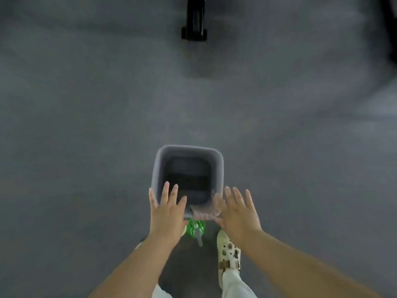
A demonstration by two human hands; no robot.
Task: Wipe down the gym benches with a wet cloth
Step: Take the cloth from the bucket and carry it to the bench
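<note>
Cloth [205, 208], pinkish and blurred, hung over the near rim of a grey bucket [158, 168] that stood on the grey floor [86, 125]. Both hands were spread with straight fingers and gripped nothing: the left hand [166, 214] reached over the bucket's near left corner, while the right hand [238, 214] hovered just beside the cloth. A green spray bottle [196, 227] lay below the bucket, near a white shoe [228, 252].

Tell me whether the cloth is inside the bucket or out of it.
Partly both: the cloth hangs over the near rim of the grey bucket, between the open left hand and right hand.
</note>
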